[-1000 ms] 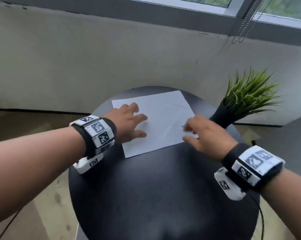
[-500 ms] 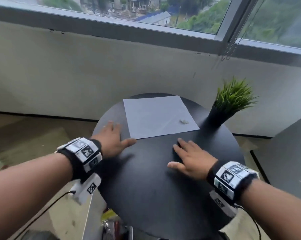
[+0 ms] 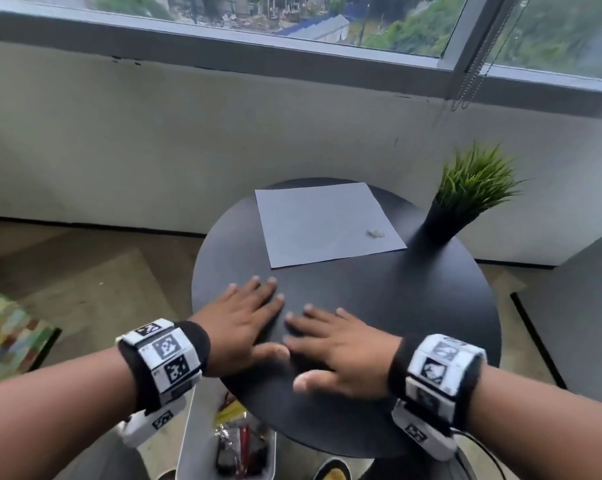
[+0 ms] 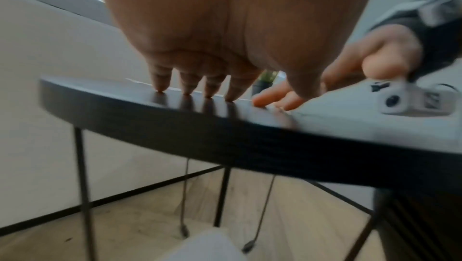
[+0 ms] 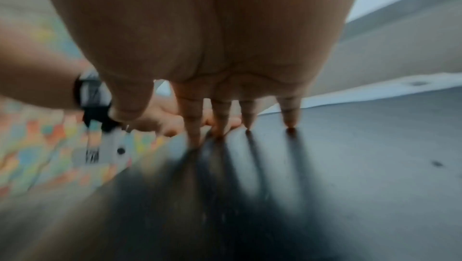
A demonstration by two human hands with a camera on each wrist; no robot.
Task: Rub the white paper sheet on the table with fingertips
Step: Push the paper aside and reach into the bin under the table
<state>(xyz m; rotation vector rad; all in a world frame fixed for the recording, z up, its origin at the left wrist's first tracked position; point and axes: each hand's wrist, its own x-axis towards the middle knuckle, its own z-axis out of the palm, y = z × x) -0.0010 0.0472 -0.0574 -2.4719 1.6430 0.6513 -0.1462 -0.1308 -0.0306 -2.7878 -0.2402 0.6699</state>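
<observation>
Two hands: both lie palm-down on the round black table (image 3: 379,341), in the lower middle of the head view, side by side and near each other.
Left hand (image 3: 244,323): fingers stretched out and slightly spread, holding nothing; the left wrist view shows its fingertips (image 4: 160,87) touching the tabletop close to the near rim.
Right hand (image 3: 341,351): fingers straight and fanned, empty as well; its fingertips (image 5: 290,123) meet the dark surface in the right wrist view — the picture is blurred, so whether the palm also rests there is hard to tell.
Paper sheet (image 3: 327,225): flat on the far part of the table, upper middle of the head view, apart from both hands; neither hand touches it.
Scrap (image 3: 375,233): small pale bit lying on the sheet near its right edge.
Plant (image 3: 469,188): green tuft in a dark cone-shaped pot, standing on the table just right of the sheet.
Wristbands: black bands with black-and-white square markers on each wrist (image 3: 164,358), (image 3: 438,368), a small white camera block hanging under each.
Window (image 3: 327,19): runs across the top of the frame above a pale wall — buildings and trees outside.
Bin (image 3: 230,441): pale container under the near table edge, lower middle, with mixed items inside.
Rug (image 3: 5,327): multicoloured checked patch at the left edge.
</observation>
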